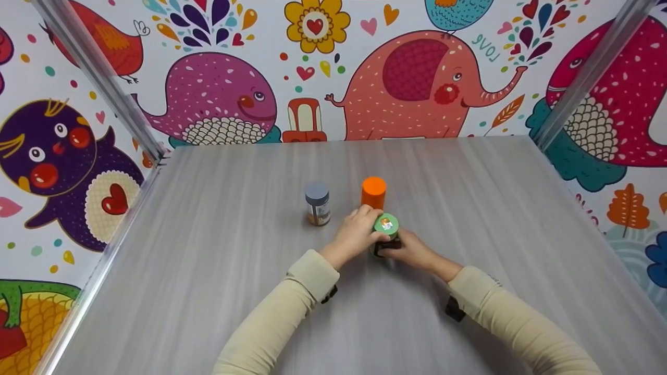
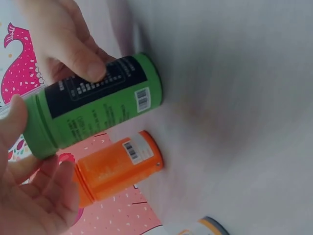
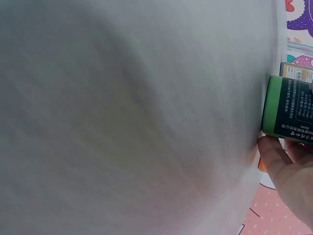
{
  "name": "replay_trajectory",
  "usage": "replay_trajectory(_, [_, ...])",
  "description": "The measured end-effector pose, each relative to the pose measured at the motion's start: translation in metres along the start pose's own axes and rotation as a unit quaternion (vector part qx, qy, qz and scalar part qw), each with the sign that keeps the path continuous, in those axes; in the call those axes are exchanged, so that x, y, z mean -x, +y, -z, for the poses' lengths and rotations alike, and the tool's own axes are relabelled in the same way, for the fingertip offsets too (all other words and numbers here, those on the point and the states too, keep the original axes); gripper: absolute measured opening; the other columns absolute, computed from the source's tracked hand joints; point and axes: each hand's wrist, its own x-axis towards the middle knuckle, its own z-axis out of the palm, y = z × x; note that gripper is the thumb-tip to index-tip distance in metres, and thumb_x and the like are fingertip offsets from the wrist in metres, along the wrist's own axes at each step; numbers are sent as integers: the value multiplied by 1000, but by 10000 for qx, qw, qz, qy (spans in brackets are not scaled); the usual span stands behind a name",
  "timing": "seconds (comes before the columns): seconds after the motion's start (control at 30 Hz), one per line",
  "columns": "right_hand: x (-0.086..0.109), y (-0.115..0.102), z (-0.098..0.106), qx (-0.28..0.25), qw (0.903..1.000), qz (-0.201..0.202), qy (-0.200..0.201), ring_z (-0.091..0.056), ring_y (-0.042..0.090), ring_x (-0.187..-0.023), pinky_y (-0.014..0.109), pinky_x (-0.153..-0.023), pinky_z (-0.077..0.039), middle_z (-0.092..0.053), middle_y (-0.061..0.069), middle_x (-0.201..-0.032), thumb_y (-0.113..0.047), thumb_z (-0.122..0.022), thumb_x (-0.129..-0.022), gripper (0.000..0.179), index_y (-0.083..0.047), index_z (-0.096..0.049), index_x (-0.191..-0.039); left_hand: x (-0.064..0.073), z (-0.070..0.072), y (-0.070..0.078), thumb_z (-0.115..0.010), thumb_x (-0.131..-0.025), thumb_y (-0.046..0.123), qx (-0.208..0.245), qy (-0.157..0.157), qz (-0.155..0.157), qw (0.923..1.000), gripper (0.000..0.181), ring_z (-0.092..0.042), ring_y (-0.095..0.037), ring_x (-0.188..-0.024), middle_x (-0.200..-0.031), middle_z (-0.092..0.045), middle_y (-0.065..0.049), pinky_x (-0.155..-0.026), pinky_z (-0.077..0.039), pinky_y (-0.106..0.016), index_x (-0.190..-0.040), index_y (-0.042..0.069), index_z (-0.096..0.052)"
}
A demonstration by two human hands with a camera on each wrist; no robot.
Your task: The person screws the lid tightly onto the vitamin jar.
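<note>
A green bottle (image 2: 105, 105) with a dark printed label stands roughly upright in front of me, its base at or close to the table. My left hand (image 1: 356, 233) has thumb and fingers about the round green lid (image 1: 386, 224), which bears a small picture sticker. Lower down, my right hand (image 1: 415, 251) grips the bottle's body, thumb across the label in the left wrist view. Just behind stands an orange bottle (image 1: 373, 192), close to the left fingers and partly hidden by them. To the left is a clear jar with a grey lid (image 1: 317, 194).
The grey wood-grain table (image 1: 234, 219) reaches back to a wall with cartoon animals (image 1: 406, 88). Metal posts (image 1: 99, 78) rise at its far corners. A metal edge strip (image 1: 99, 281) runs along the left side.
</note>
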Motion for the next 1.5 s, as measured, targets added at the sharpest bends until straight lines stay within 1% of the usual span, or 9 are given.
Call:
replay_trajectory(0.3, [0,-1,1,-5,10000,63,4,-50,35,-112,43,-91,-44,-48,27,-126,-2,-62,-85,54,12,-36,-130,-7,8,-3,-59,-89,21,-465,-648,-643,9947,49,-43,-24,-108,-128,-47,-8,-95,-36,-37,-133,8,-45])
replay_trajectory(0.5, [-1,8,-1,28,10000,96,4,-49,35,-114,46,-92,-42,-48,26,-127,-5,-62,-86,55,10,-35,-132,-12,17,-4,-58,-89,15,-493,-1261,-820,9874,50,-40,-23,-115,-138,-41,-3,-101,-32,-36,-137,12,-41])
replay_trajectory(0.67, [-7,33,-4,28,9999,162,11,-48,32,-116,45,-94,-41,-47,22,-129,-14,-64,-85,60,5,-34,-134,-16,23,-5,-53,-92,11,-454,-1744,-755,9807,50,-37,-21,-117,-142,-37,2,-102,-31,-35,-139,17,-39])
replay_trajectory(0.8, [-8,36,-4,25,9997,252,-18,-48,32,-116,45,-94,-41,-46,22,-130,-17,-65,-85,63,5,-33,-135,-15,23,-4,-52,-92,11,-244,-1933,-513,9795,53,-35,-22,-121,-145,-33,2,-104,-29,-36,-142,19,-35])
replay_trajectory(0.93, [-7,36,-3,72,9996,284,-2,-51,29,-113,40,-92,-45,-48,21,-129,-18,-64,-86,62,5,-34,-135,-10,18,-1,-65,-85,25,124,-1552,-187,9876,65,-36,-23,-121,-142,-36,-3,-102,-31,-36,-142,15,-34])
replay_trajectory(1.07, [-7,36,-2,-9,9998,215,-31,-54,25,-109,33,-88,-47,-49,20,-128,-17,-64,-86,60,5,-35,-134,-5,6,3,-71,-76,43,230,-419,224,9986,66,-46,-23,-106,-122,-51,-8,-92,-38,-32,-127,7,-49])
replay_trajectory(1.2, [-7,35,-1,-96,9997,198,-120,-53,24,-109,31,-87,-48,-48,20,-129,-16,-63,-87,60,5,-34,-135,-1,-4,6,-71,-73,48,191,385,613,9972,55,-50,-20,-90,-101,-54,-5,-80,-42,-31,-107,8,-56])
replay_trajectory(1.33, [-7,34,-2,-118,9997,160,-109,-54,26,-108,32,-87,-48,-50,20,-127,-13,-63,-86,58,5,-36,-134,1,-7,6,-70,-75,46,184,518,663,9963,51,-51,-20,-88,-99,-56,-4,-78,-44,-31,-106,8,-57])
replay_trajectory(1.5, [-8,33,-3,-123,9998,137,-69,-54,28,-107,34,-86,-48,-51,21,-125,-12,-63,-86,56,6,-37,-133,1,-4,4,-68,-78,44,254,307,497,9980,51,-52,-20,-95,-106,-56,-5,-83,-43,-32,-114,8,-57])
